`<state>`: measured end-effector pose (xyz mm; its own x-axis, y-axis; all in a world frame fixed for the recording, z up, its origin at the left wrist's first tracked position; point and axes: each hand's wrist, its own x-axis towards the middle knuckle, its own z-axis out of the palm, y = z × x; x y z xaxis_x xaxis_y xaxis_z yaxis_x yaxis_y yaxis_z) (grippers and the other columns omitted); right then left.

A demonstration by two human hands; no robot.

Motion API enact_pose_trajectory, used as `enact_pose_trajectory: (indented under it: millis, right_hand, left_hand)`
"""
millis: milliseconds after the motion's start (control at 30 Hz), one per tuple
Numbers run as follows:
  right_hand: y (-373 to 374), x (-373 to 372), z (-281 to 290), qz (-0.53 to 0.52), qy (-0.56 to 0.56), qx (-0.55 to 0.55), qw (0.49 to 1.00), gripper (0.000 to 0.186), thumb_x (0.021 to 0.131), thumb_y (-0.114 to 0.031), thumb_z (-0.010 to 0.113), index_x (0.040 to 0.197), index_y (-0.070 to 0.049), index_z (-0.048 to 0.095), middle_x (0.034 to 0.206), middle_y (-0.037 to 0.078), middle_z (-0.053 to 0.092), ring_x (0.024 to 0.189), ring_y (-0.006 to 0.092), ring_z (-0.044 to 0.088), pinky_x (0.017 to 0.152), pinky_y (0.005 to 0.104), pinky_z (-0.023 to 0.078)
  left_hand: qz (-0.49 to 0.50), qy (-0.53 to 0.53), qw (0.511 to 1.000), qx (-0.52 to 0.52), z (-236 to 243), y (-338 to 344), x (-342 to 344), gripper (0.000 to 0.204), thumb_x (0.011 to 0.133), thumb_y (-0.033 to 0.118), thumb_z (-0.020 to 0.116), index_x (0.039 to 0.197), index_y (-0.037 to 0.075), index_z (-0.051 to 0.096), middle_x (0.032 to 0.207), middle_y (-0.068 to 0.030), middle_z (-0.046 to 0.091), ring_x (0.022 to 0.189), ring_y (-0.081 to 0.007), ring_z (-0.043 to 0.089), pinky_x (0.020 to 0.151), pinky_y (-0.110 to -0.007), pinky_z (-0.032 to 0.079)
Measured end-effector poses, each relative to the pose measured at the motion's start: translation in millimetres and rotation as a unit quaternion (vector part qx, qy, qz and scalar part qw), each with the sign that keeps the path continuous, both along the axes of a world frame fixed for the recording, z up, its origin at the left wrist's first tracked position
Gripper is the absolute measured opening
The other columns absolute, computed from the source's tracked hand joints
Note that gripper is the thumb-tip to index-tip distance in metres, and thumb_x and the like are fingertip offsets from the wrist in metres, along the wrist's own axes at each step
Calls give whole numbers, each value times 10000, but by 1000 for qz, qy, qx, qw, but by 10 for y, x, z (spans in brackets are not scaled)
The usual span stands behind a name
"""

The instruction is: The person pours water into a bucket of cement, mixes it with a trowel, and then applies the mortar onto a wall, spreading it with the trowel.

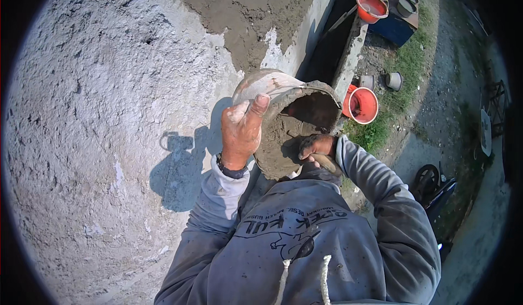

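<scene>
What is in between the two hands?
In the head view, the mortar pan sits between them: the left hand grips its rim, and the right hand holds a wooden handle over the wet grey mortar inside.

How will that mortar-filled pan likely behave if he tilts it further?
The pan looks heavy for its size: wet mortar fills much of it. It seems stiff, its rim holding shape under the left hand. The grey smear on it suggests a slippery grip. The right hand is working inside it, probably steadying it.

two hands: left hand (239, 128), right hand (316, 146); one mortar pan (289, 121); two orange buckets (360, 104) (371, 6); about five small grey pots
</scene>
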<state>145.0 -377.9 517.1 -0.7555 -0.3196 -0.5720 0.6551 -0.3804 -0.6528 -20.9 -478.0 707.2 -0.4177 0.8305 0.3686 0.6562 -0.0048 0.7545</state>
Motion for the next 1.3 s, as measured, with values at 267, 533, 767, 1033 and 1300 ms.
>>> enact_pose_trajectory:
  millis: [267, 533, 767, 1033, 1300]
  right_hand:
    - [-419, -620, 804, -18, 95, 62, 993, 118, 732, -141, 640, 721, -41, 578, 592, 48, 553, 461, 169, 545, 437, 296, 454]
    - [-475, -484, 695, -88, 49, -181, 978, 130, 784, -174, 640, 767, -69, 566, 586, 16, 502, 451, 139, 503, 414, 280, 421]
    - [-233, -122, -683, -191, 41, -179, 964, 127, 785, -141, 637, 772, -45, 555, 594, 49, 520, 463, 163, 527, 434, 309, 438]
    - [-164, 571, -2825, -610, -102, -156, 770, 94, 756, -84, 536, 769, 8, 547, 591, 91, 528, 442, 207, 521, 447, 301, 447]
    - [-303, -68, -4059, -685, -279, 229, 634, 135, 681, -96, 619, 777, -13, 573, 615, 78, 574, 517, 183, 561, 483, 296, 438]
  left_hand:
    - [117, -153, 974, 121, 221, -130, -96, 564, 930, 469, 442, 823, -56, 618, 582, -57, 522, 563, -130, 409, 533, -332, 342]
    - [281, -399, 867, 97, -778, -695, -645, 561, 888, 519, 505, 962, -34, 558, 913, -74, 589, 804, -133, 547, 735, -288, 456]
    - [414, -464, 770, -141, -2297, -942, -648, 732, 850, 625, 460, 1110, -53, 554, 1045, -125, 612, 920, -195, 585, 807, -287, 456]
    - [466, -387, 750, -266, -3755, -1745, -468, 623, 873, 577, 461, 1001, -11, 617, 854, -93, 646, 714, -163, 617, 614, -275, 498]
    - [495, -425, 682, -331, -4245, -2365, -501, 627, 910, 552, 413, 1094, -24, 579, 1025, -67, 620, 886, -143, 579, 804, -284, 450]
